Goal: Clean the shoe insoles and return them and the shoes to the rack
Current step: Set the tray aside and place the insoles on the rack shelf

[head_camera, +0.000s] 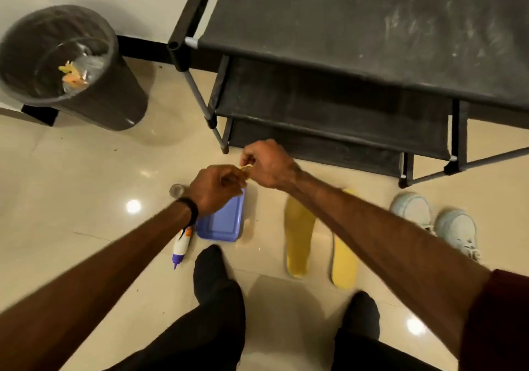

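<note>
Two yellow insoles lie side by side on the floor, one [297, 239] left of the other [345, 264], partly under my right forearm. A pair of pale blue-white shoes [438, 222] stands to their right. My left hand [214, 189] and my right hand [266, 164] meet above a blue tray [221, 222], and both pinch a small yellowish piece [246, 168] between their fingertips. The black shoe rack [357, 64] stands behind, its shelves bare and dusty.
A dark bin [65, 64] with a liner and some rubbish stands at the left by the wall. A white bottle with a purple nozzle [181, 246] lies left of the tray, near a small clear cup [177, 190]. My feet in black socks stand below.
</note>
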